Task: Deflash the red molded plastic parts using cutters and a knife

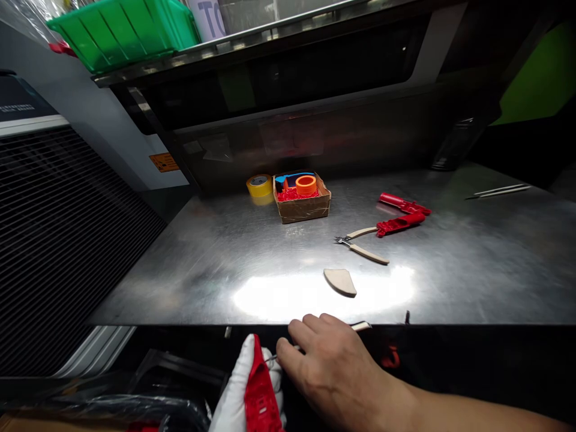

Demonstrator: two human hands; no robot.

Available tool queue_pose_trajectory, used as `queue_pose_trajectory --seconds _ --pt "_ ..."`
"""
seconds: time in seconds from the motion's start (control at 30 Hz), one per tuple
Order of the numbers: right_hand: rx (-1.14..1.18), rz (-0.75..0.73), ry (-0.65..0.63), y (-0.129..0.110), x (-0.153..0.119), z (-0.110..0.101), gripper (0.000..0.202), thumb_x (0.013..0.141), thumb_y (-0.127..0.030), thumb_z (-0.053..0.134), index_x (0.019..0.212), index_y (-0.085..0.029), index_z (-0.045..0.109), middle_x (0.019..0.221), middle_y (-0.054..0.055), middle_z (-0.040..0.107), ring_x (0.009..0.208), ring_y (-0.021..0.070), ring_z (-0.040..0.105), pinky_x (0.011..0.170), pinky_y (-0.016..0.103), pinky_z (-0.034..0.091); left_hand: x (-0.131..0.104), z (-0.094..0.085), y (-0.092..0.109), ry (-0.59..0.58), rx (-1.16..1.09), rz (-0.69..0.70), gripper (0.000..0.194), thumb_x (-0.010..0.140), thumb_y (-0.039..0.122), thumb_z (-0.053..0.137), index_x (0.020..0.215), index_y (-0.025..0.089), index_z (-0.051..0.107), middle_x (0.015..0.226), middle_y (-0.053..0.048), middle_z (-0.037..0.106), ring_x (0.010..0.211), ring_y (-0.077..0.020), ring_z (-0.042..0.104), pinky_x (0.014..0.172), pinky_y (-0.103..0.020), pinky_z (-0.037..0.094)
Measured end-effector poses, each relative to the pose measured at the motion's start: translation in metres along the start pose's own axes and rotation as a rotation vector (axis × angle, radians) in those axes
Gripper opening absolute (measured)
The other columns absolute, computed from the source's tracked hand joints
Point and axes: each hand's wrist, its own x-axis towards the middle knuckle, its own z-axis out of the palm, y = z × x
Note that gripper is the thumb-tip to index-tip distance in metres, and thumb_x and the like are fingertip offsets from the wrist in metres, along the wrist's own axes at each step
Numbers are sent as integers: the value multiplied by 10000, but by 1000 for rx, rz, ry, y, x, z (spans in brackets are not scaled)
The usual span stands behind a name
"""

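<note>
While my gloved left fingers (243,363) hold a red plastic part (261,396), my bare right fingers (300,333) grip a thin pale-handled tool (361,326) against it.

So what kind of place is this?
Probably a workshop or a small factory's workbench. You can tell from the bare metal table, the pliers lying open on it, and the red plastic piece in the gloved left hand.
</note>
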Motion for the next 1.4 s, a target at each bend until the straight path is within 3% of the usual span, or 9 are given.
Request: queue_pose_trajectory --seconds 0.27,0.4,0.57,0.77,0.87,1.0,1.13,1.23,1.4 --pt "-16 -5 -114 -1 2 -4 93 773 -124 566 762 -187 498 725 30 533 627 182 455 556 312 267 6 0 -4 -60 94 77 243 878 375 558 874 135 594 727 14 579 559 -97 535 502 -238 468" --pt "-18 -41 -244 -2 7 -14 64 764 -129 576 741 -175 538 690 35 549 610 186 482 510 312 238 7 -2 -6 -71 146 142 338 751 451 692 663 155 554 588 37 499 539 -98 486 524 -221 429" --pt "238 85 -416 7 14 -30 206 896 -271 485 733 -195 587 662 9 605 541 144 496 488 295 210 12 -5 -9 -132 227 180 399 732 523 671 626 174 509 569 36 449 500 -88 425 489 -202 387" --pt "489 326 -374 24 9 -31 238 935 -343 446 791 -207 578 778 -4 641 655 129 539 554 249 275 24 -12 -6 -260 144 72 427 788 593 556 668 187 496 481 44 429 384 -50 333 405 -167 258" --pt "607 377 -396 26 4 -28 216 908 -372 495 788 -207 563 769 -14 627 676 125 538 548 232 278 22 -11 -5 -273 93 -11 439 769 626 554 705 198 477 504 64 392 352 -33 281 380 -167 187" --pt "671 380 -404 27 0 -25 146 893 -275 495 782 -197 551 766 -15 617 686 118 536 565 226 292 20 -9 -5 -261 33 -52 440 784 636 522 737 200 482 524 71 382 347 -28 288 378 -177 172" --pt "635 364 -375 30 0 -24 130 883 -205 474 764 -192 525 736 -23 595 643 106 509 560 224 292 22 -10 -4 -336 -26 -77 441 839 617 440 733 195 514 544 55 407 355 -30 249 376 -195 149" --pt "549 408 -352 38 0 -26 154 900 -244 476 765 -190 526 739 -16 585 646 113 512 568 234 301 22 -11 -2 -413 -11 -49 374 881 529 441 751 190 530 576 46 423 383 -33 215 389 -210 143" --pt "243 518 -271 64 -4 -26 128 911 -315 493 883 -204 552 835 7 571 692 152 536 597 272 331 13 -4 2 -391 1 2 363 908 485 411 738 176 496 623 29 406 435 -45 206 427 -219 155"
